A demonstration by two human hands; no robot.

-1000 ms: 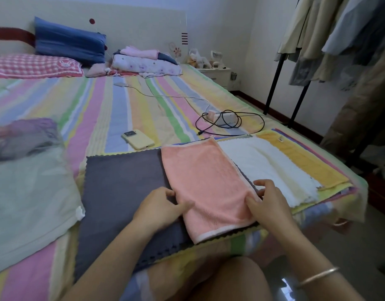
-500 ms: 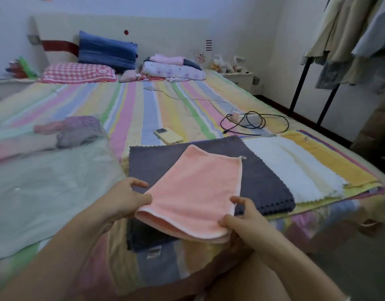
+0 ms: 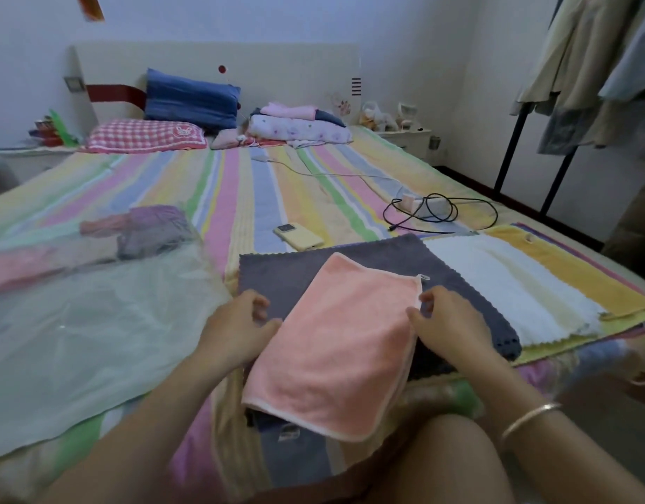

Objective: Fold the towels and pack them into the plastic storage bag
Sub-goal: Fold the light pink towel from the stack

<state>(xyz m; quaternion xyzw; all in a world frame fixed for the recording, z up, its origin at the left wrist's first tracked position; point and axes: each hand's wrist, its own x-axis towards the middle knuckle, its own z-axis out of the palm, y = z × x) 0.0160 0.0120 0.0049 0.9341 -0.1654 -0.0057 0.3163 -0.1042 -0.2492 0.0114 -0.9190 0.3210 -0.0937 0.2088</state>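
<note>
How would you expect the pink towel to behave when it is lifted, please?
Probably floppy: the pink towel sags over the near edge of the bed. Likely light: fingers alone hold its sides. Its fluffy pile should drag on the grey towel, not slide.

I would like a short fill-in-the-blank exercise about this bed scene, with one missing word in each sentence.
1. The left hand and the right hand hold a towel whose colour is ____.
2. Under it lies a grey towel, and to the right of that a ____ one.
3. The bracelet is on the ____ wrist.
4. The phone on the bed is ____.

Missing words: pink, white, right, yellow.
</note>
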